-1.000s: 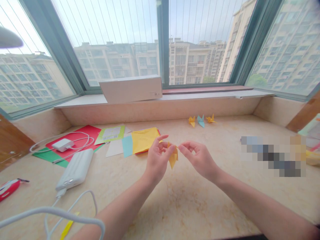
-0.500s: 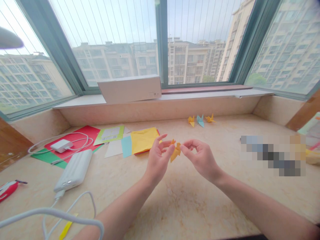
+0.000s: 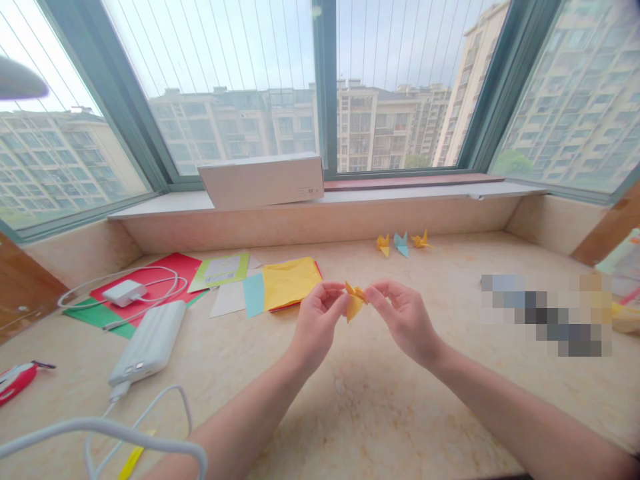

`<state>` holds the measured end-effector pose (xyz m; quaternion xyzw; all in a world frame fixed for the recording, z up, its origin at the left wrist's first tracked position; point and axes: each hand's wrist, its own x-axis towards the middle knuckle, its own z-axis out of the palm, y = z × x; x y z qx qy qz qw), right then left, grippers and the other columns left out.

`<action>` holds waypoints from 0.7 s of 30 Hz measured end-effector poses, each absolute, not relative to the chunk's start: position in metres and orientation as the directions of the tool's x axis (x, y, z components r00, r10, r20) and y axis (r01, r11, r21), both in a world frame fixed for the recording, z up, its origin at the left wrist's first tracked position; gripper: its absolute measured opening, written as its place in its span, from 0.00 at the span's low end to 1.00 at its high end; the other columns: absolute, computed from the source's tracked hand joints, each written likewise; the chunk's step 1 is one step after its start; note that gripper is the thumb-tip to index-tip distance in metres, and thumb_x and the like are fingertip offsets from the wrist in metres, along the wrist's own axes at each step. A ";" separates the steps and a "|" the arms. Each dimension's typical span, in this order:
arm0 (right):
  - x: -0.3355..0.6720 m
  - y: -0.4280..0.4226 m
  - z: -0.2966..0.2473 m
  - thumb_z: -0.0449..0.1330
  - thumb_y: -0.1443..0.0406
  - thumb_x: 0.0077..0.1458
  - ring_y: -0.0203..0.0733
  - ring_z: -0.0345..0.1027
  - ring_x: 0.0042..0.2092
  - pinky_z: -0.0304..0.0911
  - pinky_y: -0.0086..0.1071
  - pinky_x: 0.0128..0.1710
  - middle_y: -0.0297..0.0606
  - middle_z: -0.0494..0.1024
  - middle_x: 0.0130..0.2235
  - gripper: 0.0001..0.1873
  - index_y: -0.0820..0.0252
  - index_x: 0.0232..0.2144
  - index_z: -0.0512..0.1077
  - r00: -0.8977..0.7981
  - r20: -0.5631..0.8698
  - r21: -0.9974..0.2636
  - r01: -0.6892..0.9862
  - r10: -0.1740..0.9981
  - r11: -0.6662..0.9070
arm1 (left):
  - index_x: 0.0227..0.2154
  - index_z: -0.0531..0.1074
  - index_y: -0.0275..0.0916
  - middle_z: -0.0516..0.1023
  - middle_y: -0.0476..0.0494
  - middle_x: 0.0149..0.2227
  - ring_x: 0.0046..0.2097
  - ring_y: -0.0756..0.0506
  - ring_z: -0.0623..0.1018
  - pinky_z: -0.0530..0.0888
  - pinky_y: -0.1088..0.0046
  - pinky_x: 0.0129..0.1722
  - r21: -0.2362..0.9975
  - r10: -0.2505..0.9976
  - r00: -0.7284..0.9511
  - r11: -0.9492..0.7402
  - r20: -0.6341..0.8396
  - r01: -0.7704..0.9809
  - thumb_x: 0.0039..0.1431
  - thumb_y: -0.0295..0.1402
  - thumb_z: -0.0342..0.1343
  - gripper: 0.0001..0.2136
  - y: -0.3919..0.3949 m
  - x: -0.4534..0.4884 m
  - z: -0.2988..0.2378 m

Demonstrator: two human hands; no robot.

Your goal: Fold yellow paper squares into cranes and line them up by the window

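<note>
A small folded orange paper figure [image 3: 355,301] hangs between both hands above the stone ledge [image 3: 350,400]. My left hand [image 3: 316,323] pinches its left side with thumb and fingertips. My right hand [image 3: 404,319] pinches its right tip. Behind my left hand lies a stack of coloured paper sheets [image 3: 287,283], yellow on top with a light blue one beside it. Three finished paper cranes [image 3: 401,243], two orange and one teal, stand at the back near the wall.
A white power bank [image 3: 149,342] with a white cable [image 3: 125,427] lies at the left, near a charger [image 3: 124,291] on red and green sheets. A white box [image 3: 263,180] rests on the window sill. A red tool [image 3: 17,378] lies at the far left.
The paper figure has been lifted slightly and pulled wider between the hands. My left fingers, spread before, have closed onto it. The view shifted a little.
</note>
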<state>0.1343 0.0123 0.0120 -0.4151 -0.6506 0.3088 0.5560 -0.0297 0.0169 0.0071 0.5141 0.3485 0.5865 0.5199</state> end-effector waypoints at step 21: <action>0.134 0.018 0.014 0.66 0.57 0.55 0.37 0.69 0.34 0.62 0.33 0.37 0.36 0.81 0.35 0.12 0.56 0.38 0.78 -0.385 0.172 -0.978 -0.174 0.907 0.111 | 0.33 0.68 0.38 0.77 0.48 0.34 0.34 0.51 0.76 0.71 0.75 0.37 0.891 0.987 0.056 -0.114 0.154 -0.439 0.53 0.34 0.66 0.12 0.016 -0.029 0.008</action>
